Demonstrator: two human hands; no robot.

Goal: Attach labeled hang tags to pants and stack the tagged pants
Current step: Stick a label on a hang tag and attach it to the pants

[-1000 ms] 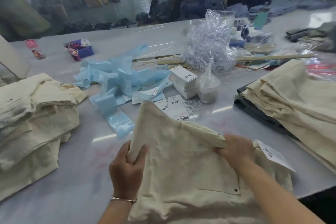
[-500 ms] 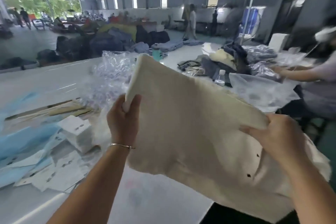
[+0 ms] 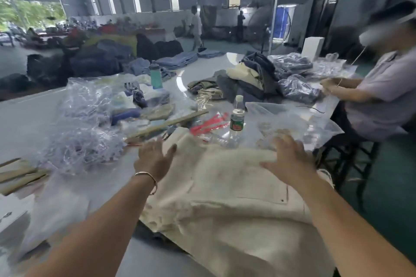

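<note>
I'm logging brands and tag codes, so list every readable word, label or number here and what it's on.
None can be read.
Water bottle: green and red label, print too blurred.
Teal bottle: no print visible.
Cream pants under the left hand and right hand: no tag or lettering shows.
</note>
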